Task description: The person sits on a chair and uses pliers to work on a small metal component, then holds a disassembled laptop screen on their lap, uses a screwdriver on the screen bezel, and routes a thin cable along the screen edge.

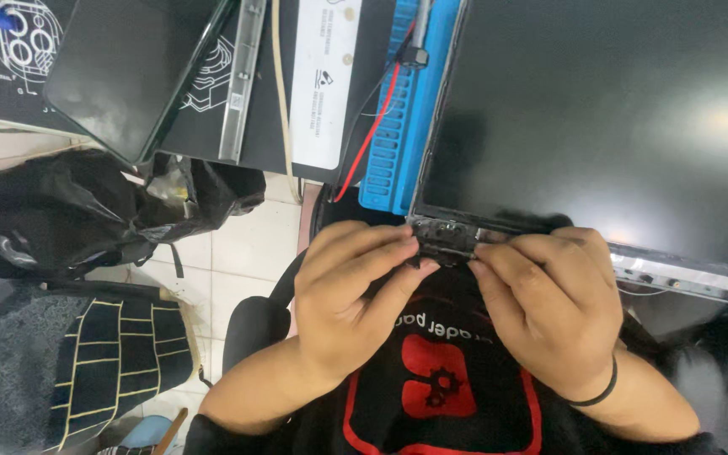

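Glossy black flat screen (600,109), metal hinge (444,238) at its corner pinched by curled left hand (351,295) and right hand (549,307); ribbed blue plastic tray (402,126) beside.

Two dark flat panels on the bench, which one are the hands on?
The large screen panel at right: both hands pinch its corner hinge. The smaller panel lies untouched, upper left.

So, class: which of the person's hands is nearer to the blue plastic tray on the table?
Left. The left hand sits just below the blue tray; the right hand is further off to its right, past the screen's corner.
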